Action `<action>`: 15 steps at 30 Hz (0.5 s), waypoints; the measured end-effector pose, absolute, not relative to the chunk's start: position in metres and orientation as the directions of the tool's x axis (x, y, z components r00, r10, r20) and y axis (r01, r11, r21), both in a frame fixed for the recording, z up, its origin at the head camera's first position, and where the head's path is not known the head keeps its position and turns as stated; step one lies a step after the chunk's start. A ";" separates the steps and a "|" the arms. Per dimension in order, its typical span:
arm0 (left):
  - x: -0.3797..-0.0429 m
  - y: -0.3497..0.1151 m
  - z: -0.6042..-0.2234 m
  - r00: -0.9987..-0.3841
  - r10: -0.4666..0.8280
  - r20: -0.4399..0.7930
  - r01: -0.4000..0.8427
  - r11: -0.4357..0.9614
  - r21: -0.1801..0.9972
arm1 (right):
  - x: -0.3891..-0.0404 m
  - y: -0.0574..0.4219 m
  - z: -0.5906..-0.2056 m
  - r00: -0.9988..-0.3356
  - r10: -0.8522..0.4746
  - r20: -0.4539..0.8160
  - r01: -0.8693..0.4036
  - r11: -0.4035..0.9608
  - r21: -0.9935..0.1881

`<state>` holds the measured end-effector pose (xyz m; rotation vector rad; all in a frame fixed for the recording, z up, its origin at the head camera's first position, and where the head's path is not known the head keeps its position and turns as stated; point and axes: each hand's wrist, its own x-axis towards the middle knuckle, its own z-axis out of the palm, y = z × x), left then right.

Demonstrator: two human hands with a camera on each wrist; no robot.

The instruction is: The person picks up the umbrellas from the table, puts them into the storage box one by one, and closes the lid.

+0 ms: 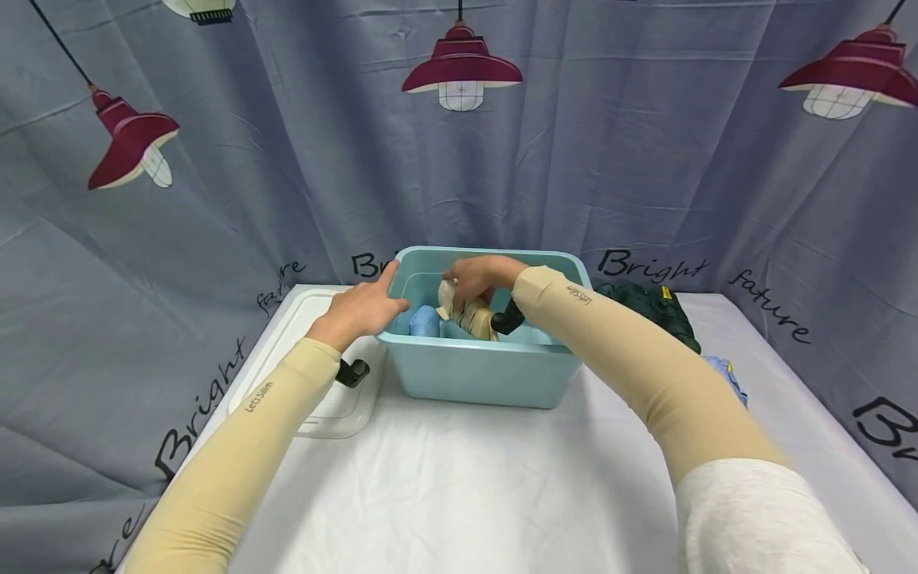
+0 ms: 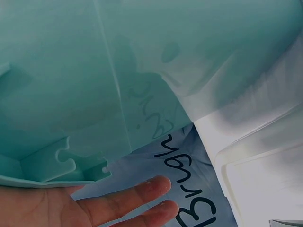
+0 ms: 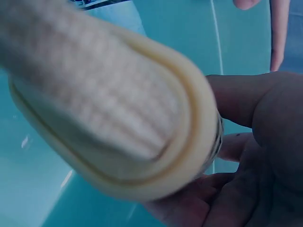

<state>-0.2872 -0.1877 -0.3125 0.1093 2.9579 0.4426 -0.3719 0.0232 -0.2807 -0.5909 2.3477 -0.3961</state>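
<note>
A light teal plastic bin stands on the white table. My left hand is at its left rim, with the fingers extended along the outside in the left wrist view. Inside the bin, my right hand grips a cream object with a rounded oval end. A ribbed pale strip crosses that end in the right wrist view, and a patterned band runs round its side. Its kind cannot be told. Just left of it in the bin lies a rounded blue item.
A translucent white lid lies flat left of the bin, partly under my left forearm. Right of the bin are a dark green bundle and a blue piece, partly behind my right arm. A grey printed curtain hangs behind.
</note>
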 end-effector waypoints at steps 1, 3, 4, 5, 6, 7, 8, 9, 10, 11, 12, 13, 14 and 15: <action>-0.287 -0.187 -0.313 -0.986 0.095 -0.136 0.050 0.953 0.298 | -0.372 0.022 -0.282 -0.665 -0.509 -0.546 -0.304 0.853 -0.425; -0.287 -0.187 -0.313 -0.987 0.095 -0.133 0.052 0.954 0.296 | -0.373 0.020 -0.286 -0.659 -0.508 -0.555 -0.311 0.855 -0.414; -0.287 -0.187 -0.313 -0.987 0.095 -0.129 0.054 0.954 0.296 | -0.374 0.019 -0.287 -0.656 -0.508 -0.559 -0.315 0.856 -0.409; -0.287 -0.187 -0.313 -0.987 0.095 -0.127 0.054 0.953 0.297 | -0.374 0.018 -0.289 -0.653 -0.507 -0.563 -0.315 0.857 -0.408; -0.287 -0.187 -0.313 -0.988 0.095 -0.125 0.055 0.954 0.296 | -0.374 0.017 -0.290 -0.650 -0.506 -0.567 -0.314 0.858 -0.406; -0.287 -0.187 -0.313 -0.988 0.095 -0.125 0.054 0.953 0.297 | -0.374 0.015 -0.290 -0.648 -0.507 -0.568 -0.317 0.858 -0.404; -0.287 -0.187 -0.313 -0.988 0.095 -0.125 0.054 0.953 0.298 | -0.374 0.014 -0.292 -0.645 -0.508 -0.571 -0.321 0.858 -0.401; -0.287 -0.188 -0.313 -0.987 0.095 -0.127 0.053 0.953 0.298 | -0.374 0.013 -0.293 -0.642 -0.508 -0.575 -0.323 0.859 -0.398; -0.287 -0.188 -0.313 -0.987 0.095 -0.128 0.053 0.953 0.299 | -0.374 0.012 -0.294 -0.638 -0.510 -0.576 -0.330 0.858 -0.395; -0.287 -0.188 -0.312 -0.987 0.094 -0.128 0.052 0.953 0.298 | -0.374 0.012 -0.295 -0.637 -0.511 -0.578 -0.333 0.858 -0.392; -0.286 -0.188 -0.312 -0.987 0.094 -0.129 0.052 0.953 0.298 | -0.374 0.011 -0.296 -0.636 -0.509 -0.580 -0.332 0.859 -0.390; -0.286 -0.188 -0.312 -0.987 0.094 -0.130 0.051 0.953 0.299 | -0.374 0.010 -0.297 -0.638 -0.507 -0.580 -0.336 0.860 -0.383; -0.286 -0.188 -0.312 -0.987 0.094 -0.132 0.051 0.953 0.298 | -0.374 0.009 -0.298 -0.637 -0.505 -0.583 -0.338 0.862 -0.377; -0.286 -0.188 -0.311 -0.987 0.093 -0.133 0.050 0.954 0.296 | -0.373 0.008 -0.299 -0.638 -0.501 -0.585 -0.337 0.865 -0.373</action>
